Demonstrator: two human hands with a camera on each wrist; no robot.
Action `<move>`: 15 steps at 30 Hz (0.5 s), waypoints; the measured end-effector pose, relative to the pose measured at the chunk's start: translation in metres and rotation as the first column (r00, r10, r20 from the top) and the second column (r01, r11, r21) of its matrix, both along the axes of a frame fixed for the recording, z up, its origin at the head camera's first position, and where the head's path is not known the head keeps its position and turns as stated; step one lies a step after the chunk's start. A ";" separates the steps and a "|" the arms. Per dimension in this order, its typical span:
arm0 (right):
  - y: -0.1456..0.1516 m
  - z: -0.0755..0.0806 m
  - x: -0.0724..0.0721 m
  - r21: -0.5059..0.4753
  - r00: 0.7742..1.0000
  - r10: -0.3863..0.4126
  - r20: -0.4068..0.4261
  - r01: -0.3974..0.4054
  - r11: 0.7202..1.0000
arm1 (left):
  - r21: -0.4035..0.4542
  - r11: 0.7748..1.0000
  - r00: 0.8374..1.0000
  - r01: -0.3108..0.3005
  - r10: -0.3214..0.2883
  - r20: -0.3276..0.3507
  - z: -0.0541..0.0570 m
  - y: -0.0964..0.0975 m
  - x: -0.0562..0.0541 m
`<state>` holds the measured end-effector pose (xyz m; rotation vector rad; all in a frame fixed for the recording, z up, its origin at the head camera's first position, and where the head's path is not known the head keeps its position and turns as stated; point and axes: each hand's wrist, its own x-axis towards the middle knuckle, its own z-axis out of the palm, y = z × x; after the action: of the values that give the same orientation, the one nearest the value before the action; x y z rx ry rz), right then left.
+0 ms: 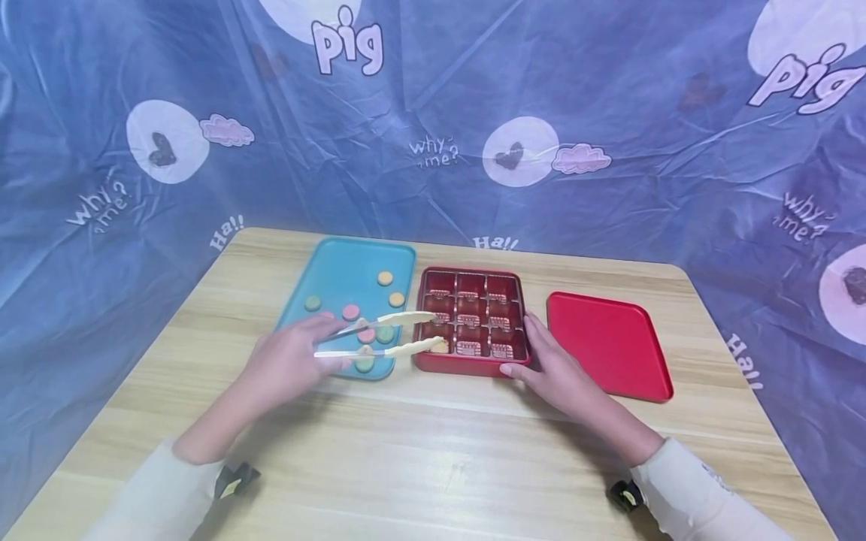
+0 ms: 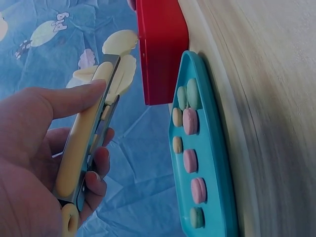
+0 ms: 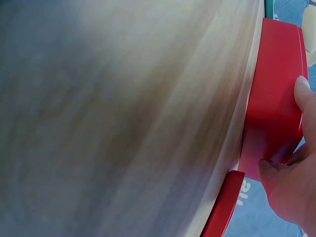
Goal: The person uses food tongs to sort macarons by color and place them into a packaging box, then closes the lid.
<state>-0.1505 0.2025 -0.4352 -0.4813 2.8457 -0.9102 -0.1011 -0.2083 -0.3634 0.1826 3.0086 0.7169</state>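
Observation:
My left hand (image 1: 287, 364) grips a pair of cream-coloured tongs (image 2: 84, 133), thumb on one arm and fingers curled round the other. Their scalloped tips stand apart over the left side of a red box (image 1: 467, 366). A clear divider insert (image 1: 469, 321) splits the box into several compartments. In the front-left one lies a yellowish macaron (image 1: 440, 346), partly covered by a tong tip. My right hand (image 1: 558, 368) holds the box at its front-right corner, thumb on the front wall (image 3: 276, 74) and fingers along the right side.
Left of the box lies a blue tray (image 1: 348, 259) with several pink, green and yellow macarons, among them a pink macaron (image 1: 350, 312) and a green macaron (image 1: 312, 303). To the right sits a flat red lid (image 1: 609, 346). A blue printed cloth (image 1: 433, 90) hangs behind the wooden table (image 1: 419, 458).

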 end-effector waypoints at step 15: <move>0.000 -0.001 -0.001 0.011 1.000 0.005 -0.009 -0.005 1.000 | 0.065 0.996 0.998 -0.056 0.056 0.005 -0.007 -0.022 -0.009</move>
<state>-0.1512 0.2027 -0.4358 -0.4920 2.8548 -0.8937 -0.1103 -0.2305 -0.3708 0.0995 3.0008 0.8205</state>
